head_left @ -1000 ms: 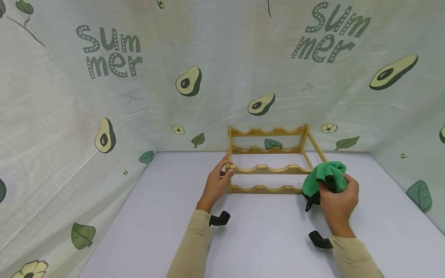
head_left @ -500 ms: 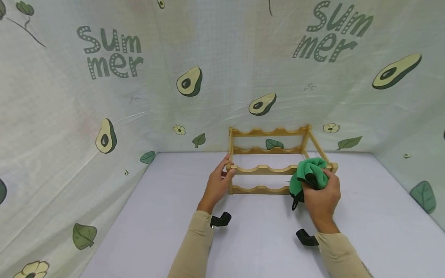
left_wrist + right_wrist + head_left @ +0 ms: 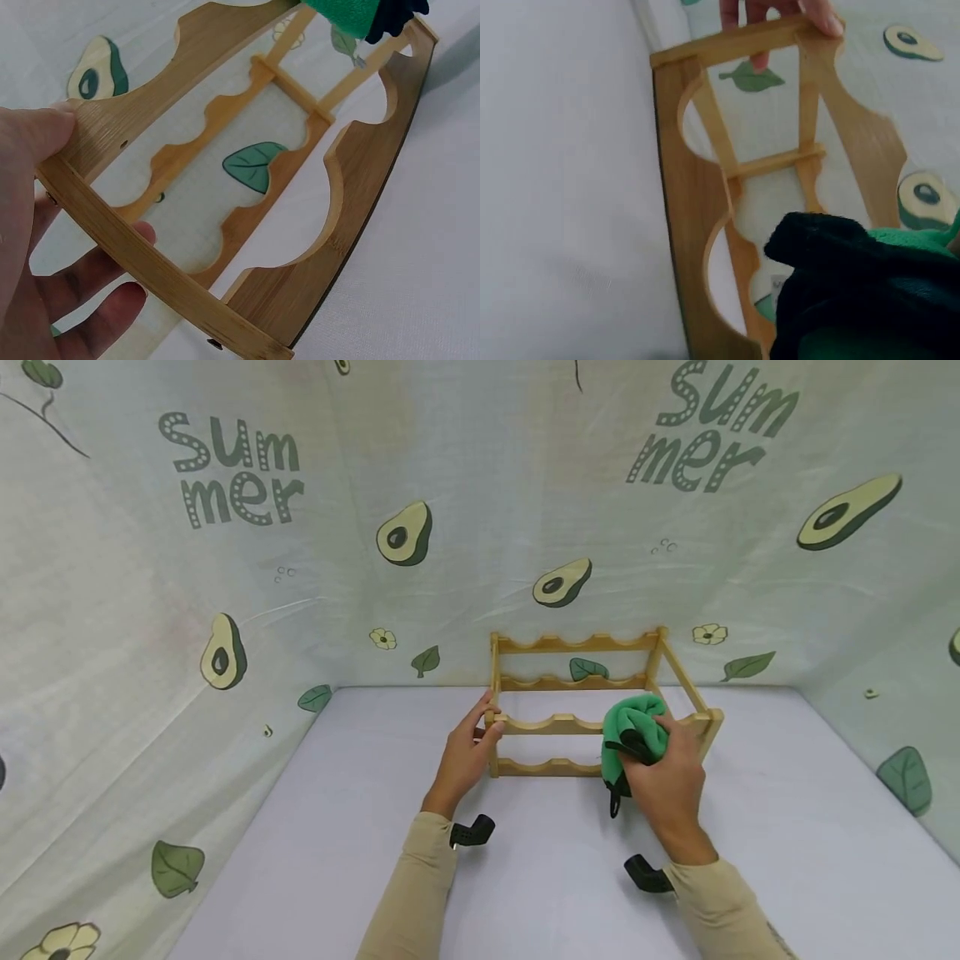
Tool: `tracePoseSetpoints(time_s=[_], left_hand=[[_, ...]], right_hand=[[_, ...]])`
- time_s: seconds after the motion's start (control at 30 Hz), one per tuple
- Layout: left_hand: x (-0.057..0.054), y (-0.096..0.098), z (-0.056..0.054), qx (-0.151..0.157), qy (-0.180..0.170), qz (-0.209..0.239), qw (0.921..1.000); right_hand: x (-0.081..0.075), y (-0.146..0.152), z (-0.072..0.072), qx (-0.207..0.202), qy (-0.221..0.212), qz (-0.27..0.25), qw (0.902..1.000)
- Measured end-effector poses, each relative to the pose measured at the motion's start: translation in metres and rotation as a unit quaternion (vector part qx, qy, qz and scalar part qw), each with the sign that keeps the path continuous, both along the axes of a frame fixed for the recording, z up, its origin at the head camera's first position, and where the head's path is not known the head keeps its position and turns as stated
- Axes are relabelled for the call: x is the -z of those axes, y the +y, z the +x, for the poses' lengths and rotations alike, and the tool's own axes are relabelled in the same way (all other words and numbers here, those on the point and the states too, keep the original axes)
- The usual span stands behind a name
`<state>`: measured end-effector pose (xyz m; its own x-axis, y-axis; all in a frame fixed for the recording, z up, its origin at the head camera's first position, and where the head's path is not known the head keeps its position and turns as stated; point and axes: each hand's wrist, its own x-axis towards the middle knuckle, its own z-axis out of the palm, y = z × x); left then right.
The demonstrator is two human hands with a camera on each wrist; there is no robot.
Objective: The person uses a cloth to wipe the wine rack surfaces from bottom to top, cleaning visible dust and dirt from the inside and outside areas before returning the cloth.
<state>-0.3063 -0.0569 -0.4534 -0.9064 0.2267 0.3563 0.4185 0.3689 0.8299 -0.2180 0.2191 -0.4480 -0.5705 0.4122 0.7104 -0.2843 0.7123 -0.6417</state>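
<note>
A wooden rack [image 3: 564, 724] with scalloped rails, like a small wine rack, stands on the white table near the back. My left hand [image 3: 462, 761] grips its front left corner post; in the left wrist view the thumb [image 3: 45, 129] lies on the upper rail, with fingers curled behind the end bar. My right hand [image 3: 670, 774] holds a bunched green cloth [image 3: 632, 727] with dark edging against the right part of the front rails. The cloth covers a stretch of both front rails. In the right wrist view, dark folds of the cloth [image 3: 870, 285] hide most of the right hand.
Behind the rack hangs a pale sheet [image 3: 480, 543] printed with avocados, leaves and lettering. It also closes off the left and right sides of the table [image 3: 337, 877]. A black camera mount [image 3: 649, 873] juts from the right wrist, another mount [image 3: 472, 831] from the left.
My right hand has slid the green cloth leftward along the front rails, from the right corner toward the middle. The left hand and the rack stay in place.
</note>
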Motion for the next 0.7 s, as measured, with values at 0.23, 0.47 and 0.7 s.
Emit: tracePoseSetpoints(time_s=[0.23, 0.47, 0.7], left_hand=[[0.0, 0.001, 0.001, 0.004, -0.003, 0.0, 1.0], [0.001, 0.002, 0.001, 0.003, 0.003, 0.0, 1.0], [0.0, 0.002, 0.001, 0.001, 0.0, 0.004, 1.0]], right_hand=[[-0.003, -0.018, -0.004, -0.03, -0.008, 0.03, 0.9991], [0.006, -0.048, -0.014, -0.056, 0.009, 0.071, 0.9959], [0.008, -0.064, -0.018, -0.06, 0.017, 0.073, 0.9954]])
